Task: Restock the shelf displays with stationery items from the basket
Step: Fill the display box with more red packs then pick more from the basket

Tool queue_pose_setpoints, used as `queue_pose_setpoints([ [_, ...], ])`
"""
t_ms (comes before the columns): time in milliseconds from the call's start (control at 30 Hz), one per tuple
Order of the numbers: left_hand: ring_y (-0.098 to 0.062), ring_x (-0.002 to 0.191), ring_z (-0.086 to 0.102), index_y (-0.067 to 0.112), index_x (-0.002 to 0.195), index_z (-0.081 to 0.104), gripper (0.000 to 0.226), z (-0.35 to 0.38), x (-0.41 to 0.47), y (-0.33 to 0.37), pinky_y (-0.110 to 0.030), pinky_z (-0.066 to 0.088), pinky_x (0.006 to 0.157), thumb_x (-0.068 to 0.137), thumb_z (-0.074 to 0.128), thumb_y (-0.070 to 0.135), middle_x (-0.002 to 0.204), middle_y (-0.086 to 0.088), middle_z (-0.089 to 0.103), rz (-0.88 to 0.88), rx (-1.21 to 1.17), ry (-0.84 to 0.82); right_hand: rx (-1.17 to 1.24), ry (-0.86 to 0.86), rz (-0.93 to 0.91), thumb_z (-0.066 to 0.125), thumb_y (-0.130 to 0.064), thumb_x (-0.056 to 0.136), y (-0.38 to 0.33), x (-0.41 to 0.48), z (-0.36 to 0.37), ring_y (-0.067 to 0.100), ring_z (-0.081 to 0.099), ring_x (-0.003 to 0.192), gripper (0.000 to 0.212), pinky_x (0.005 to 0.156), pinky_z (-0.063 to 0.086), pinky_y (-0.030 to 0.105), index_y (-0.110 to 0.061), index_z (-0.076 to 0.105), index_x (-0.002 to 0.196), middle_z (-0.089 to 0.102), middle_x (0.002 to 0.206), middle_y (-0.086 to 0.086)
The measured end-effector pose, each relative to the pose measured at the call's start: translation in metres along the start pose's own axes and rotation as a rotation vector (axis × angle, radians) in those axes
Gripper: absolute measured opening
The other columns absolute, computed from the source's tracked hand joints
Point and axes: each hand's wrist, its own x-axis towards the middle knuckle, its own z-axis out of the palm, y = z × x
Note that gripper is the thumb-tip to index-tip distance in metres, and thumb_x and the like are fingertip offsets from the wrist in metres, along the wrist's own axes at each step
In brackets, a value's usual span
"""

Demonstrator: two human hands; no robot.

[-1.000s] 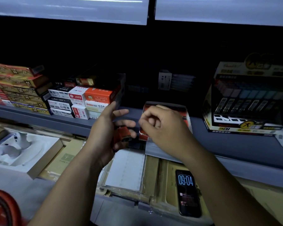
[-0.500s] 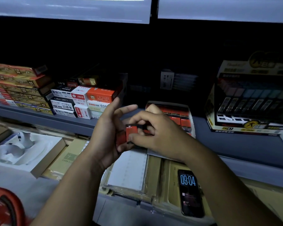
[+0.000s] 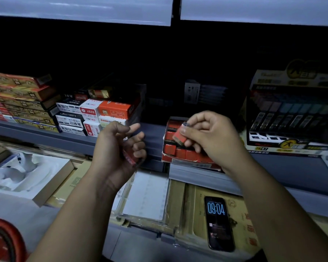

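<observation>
At the lower left corner sits the rim of a red basket (image 3: 2, 241), and above it a white moulded tray (image 3: 27, 176) lies in a cardboard box below the shelf (image 3: 153, 137). On the shelf's left end are stacked gold-and-red boxes (image 3: 17, 99), then a pile of white, black and orange refill boxes (image 3: 95, 114). The left hand (image 3: 117, 148) hangs in front of the shelf edge with its palm turned right. Its fingers curl loosely round a red item (image 3: 130, 158) against the palm, which is too blurred to make out. To its right, the right hand (image 3: 210, 137) pinches a small red box (image 3: 180, 136) between thumb and fingertips, just above the open display carton (image 3: 166, 157) packed with rows of like red boxes. The held box stands on a steep slant. Its long axis is nearly upright, its top end leans a little right and away, its lower end points down at the carton's rows, and its broad red face is turned left. Below, a phone (image 3: 218, 222) reading 09:04 lies flat on yellow cardboard. At far right a tall pen display box (image 3: 292, 114) stands on the shelf.
</observation>
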Motion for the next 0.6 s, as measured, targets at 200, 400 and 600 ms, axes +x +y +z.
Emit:
queue_pose_setpoints([
  [200,-0.014,0.058,0.035,0.006,0.106,0.053,0.045,0.004,-0.002,-0.003,-0.025,0.03,0.055,0.063,0.04,0.007,0.075,-0.009,0.049,-0.01,-0.085,-0.011,-0.242,-0.123,0.065,0.075,-0.01,0.089,0.012,0.002,-0.01,0.018,0.067,0.056,0.008,0.053,0.053,0.027,-0.006,0.068,0.09,0.073,0.069,0.012],
  [400,-0.016,0.059,0.037,0.008,0.081,0.056,0.049,0.004,-0.004,0.001,-0.024,0.031,0.067,0.034,0.05,-0.003,0.076,-0.008,0.047,-0.039,-0.254,-0.086,-0.317,-0.119,0.018,0.079,-0.009,0.085,0.016,0.001,-0.003,0.012,0.071,0.058,0.009,0.056,0.055,0.02,-0.007,0.07,0.083,0.071,0.07,0.011],
  [600,-0.011,0.064,0.047,0.011,0.102,0.053,0.079,-0.001,0.003,0.0,-0.019,0.043,0.064,0.03,0.062,-0.019,0.078,-0.006,0.049,-0.034,-0.299,-0.158,-0.315,-0.112,0.016,0.078,0.0,0.084,0.019,0.003,-0.003,0.015,0.072,0.059,0.012,0.056,0.055,0.021,-0.007,0.068,0.084,0.071,0.073,0.011],
])
